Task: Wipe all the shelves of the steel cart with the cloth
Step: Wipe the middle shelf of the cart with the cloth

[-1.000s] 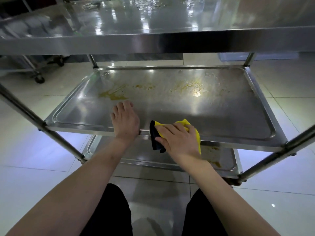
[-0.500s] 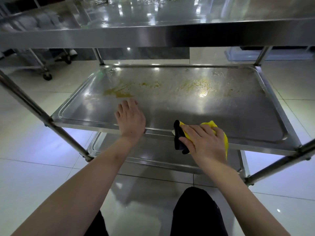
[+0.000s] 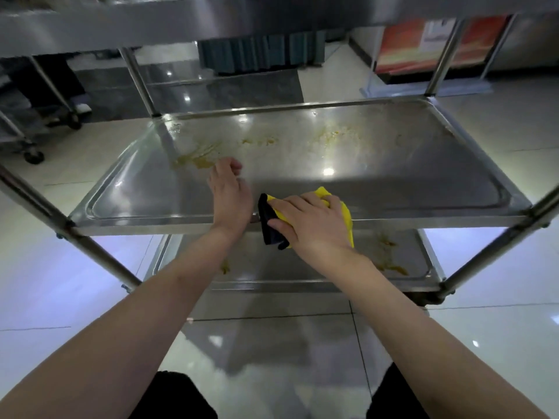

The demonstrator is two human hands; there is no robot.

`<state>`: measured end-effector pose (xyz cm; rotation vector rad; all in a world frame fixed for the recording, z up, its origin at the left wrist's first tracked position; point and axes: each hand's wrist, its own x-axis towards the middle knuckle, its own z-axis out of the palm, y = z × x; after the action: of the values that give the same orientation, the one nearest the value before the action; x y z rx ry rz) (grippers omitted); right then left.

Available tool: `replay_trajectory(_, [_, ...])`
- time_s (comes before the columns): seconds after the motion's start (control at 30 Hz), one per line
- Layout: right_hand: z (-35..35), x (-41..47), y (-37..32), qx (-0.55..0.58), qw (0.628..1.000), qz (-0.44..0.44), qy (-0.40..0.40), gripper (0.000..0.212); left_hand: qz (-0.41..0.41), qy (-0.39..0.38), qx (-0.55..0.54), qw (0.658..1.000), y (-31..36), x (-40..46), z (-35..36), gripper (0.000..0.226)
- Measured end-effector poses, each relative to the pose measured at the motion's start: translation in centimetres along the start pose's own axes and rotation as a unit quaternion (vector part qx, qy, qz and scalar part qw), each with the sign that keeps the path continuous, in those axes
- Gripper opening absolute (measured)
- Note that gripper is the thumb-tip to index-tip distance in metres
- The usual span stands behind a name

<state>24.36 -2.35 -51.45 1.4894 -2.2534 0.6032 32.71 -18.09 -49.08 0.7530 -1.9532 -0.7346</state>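
- The cloth (image 3: 344,211), yellow with a dark blue-black side, lies over the near rim of the cart's middle shelf (image 3: 378,164), partly hanging down past the edge.
- The right hand (image 3: 311,226) lies on top of the cloth, fingers curled round it and pressing it against the rim.
- The left hand (image 3: 231,193) rests just beside the cloth on the same near edge, wrist at the rim, fingers curled loosely under over the shelf and holding nothing.
- The middle shelf is a shallow steel tray with a raised rim; yellowish-brown smears (image 3: 196,160) sit just past the left hand's fingers, and paler crumbly stains (image 3: 332,136) spread toward the far side.
- The bottom shelf (image 3: 402,279) shows below, with similar yellow-brown stains (image 3: 388,261) near its right end.
- The top shelf (image 3: 211,22) runs across the upper edge of the view, seen from below its front lip.
- Slanted steel legs (image 3: 90,249) carry the shelves at the corners.
- The cart stands on a glossy pale tiled floor (image 3: 60,297); the person's dark-clad knees (image 3: 178,397) show at the bottom.
- Another wheeled cart (image 3: 33,155) stands at far left.
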Motion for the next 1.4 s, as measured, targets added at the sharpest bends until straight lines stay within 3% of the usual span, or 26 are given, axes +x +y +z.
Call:
replay_trajectory(0.1, [0.3, 0.1, -0.4, -0.004, 1.0, -0.018, 0.024, 0.048, -0.044, 0.001, -0.089, 0.995, -0.6, 0.4, -1.0, 0.028])
replay_trajectory(0.2, [0.3, 0.1, -0.4, 0.008, 1.0, -0.013, -0.01, 0.056, -0.097, 0.005, -0.156, 0.983, -0.8, 1.1, -2.5, 0.027])
replay_trajectory(0.37, [0.7, -0.6, -0.7, 0.006, 0.997, -0.033, 0.063, 0.048, -0.048, 0.011, -0.125, 0.991, -2.9, 0.9, -6.9, 0.042])
replay_trajectory(0.57, [1.8, -2.0, -4.6, 0.011, 0.983, -0.151, 0.102, 0.044, -0.101, -0.017, -0.152, 0.983, -6.1, -0.2, -10.8, 0.031])
replay_trajectory(0.7, [3.2, -3.6, -8.4, 0.027, 0.98, -0.195, 0.039, 0.047, -0.018, -0.02, -0.134, 0.991, -8.6, -1.9, -12.6, 0.018])
replay_trajectory(0.87, [4.7, -4.4, -12.0, 0.091, 0.984, -0.122, -0.091, 0.057, 0.006, -0.025, -0.166, 0.986, -9.5, -4.7, -14.6, 0.031])
replay_trajectory(1.03, [5.6, -3.3, -10.9, 0.115, 0.961, -0.09, -0.236, 0.058, -0.012, -0.03, -0.123, 0.992, -12.7, -7.0, -16.9, 0.03])
replay_trajectory(1.17, [7.4, -3.6, -8.8, 0.141, 0.961, -0.048, -0.233, 0.051, -0.038, -0.038, -0.061, 0.997, -16.6, -8.4, -16.5, 0.039])
replay_trajectory(1.4, [14.6, -5.3, -8.4, 0.248, 0.947, 0.072, -0.193, 0.036, 0.043, -0.109, 0.065, 0.991, -20.2, -9.8, -14.8, 0.029])
